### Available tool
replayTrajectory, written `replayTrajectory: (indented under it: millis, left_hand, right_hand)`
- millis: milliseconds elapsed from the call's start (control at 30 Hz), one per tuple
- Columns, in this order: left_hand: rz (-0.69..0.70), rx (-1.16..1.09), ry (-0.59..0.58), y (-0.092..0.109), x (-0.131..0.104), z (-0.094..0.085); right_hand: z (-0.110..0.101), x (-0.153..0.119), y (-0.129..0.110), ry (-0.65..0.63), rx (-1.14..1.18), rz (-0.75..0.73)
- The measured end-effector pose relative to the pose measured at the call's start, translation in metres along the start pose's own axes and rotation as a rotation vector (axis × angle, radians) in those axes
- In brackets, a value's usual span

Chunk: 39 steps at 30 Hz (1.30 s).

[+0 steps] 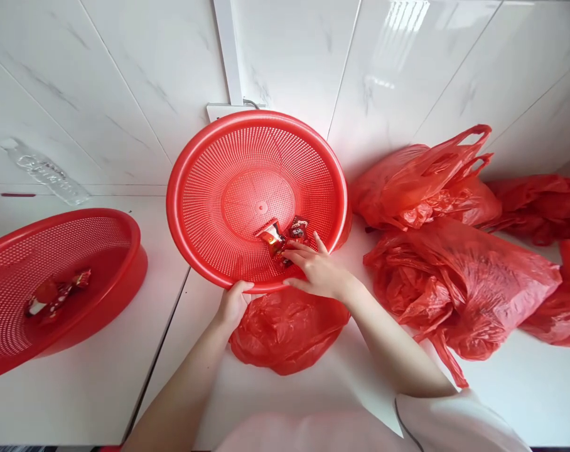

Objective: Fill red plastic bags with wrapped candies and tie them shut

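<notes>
A red plastic colander basket [261, 141] is tipped toward me over the table, its inside in view. My left hand [233, 306] grips its near rim, thumb over the edge and fingers underneath. Over the same rim reaches my right hand [320, 270], fingers spread and touching small wrapped snack packets [272, 235] low in the basket. Another dark red packet [298, 229] lies beside its fingertips. Part of the packets is hidden by the fingers. Beneath the basket a red plastic bag [289, 336] lies on the table.
At the left stands a second red colander basket [125, 251] with a few snack packets [54, 295] in it. A clear plastic bottle [49, 172] is by the wall. Red plastic bags [483, 276] are piled at the right. A white tiled wall [289, 50] rises behind.
</notes>
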<state>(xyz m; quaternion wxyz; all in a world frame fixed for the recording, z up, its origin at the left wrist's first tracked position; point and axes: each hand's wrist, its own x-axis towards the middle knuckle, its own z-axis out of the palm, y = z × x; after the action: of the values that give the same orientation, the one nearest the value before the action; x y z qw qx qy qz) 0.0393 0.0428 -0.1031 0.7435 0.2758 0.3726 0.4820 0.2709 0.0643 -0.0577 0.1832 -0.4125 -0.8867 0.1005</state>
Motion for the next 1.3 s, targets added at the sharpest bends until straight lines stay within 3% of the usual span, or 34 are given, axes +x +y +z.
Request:
replayTrajectory:
  millis: [133,267,400,533,667,1300]
  left_hand:
    - [0.060,-0.020,0.010,0.002,0.002,-0.004]
    - [-0.006,-0.027,0.020,0.005,0.002,-0.006]
    - [-0.025,-0.019,0.038,0.007,0.002,-0.004]
    - [0.000,-0.018,0.063,0.006,0.003,-0.006]
    - [0.053,-0.018,0.054,0.006,0.005,-0.008]
    - [0.058,-0.036,0.035,0.008,0.004,-0.005]
  right_hand:
    - [0.001,0.002,-0.005,-0.014,0.045,-0.073]
    - [0.002,0.004,-0.011,0.003,0.175,-0.007]
    - [0.005,0.005,-0.010,0.111,0.721,0.187]
    - [0.000,0.006,-0.005,0.098,1.372,0.415]
    - [-0.006,0.008,-0.004,0.131,1.678,0.441]
    - [0.002,0.010,0.000,0.193,1.679,0.478]
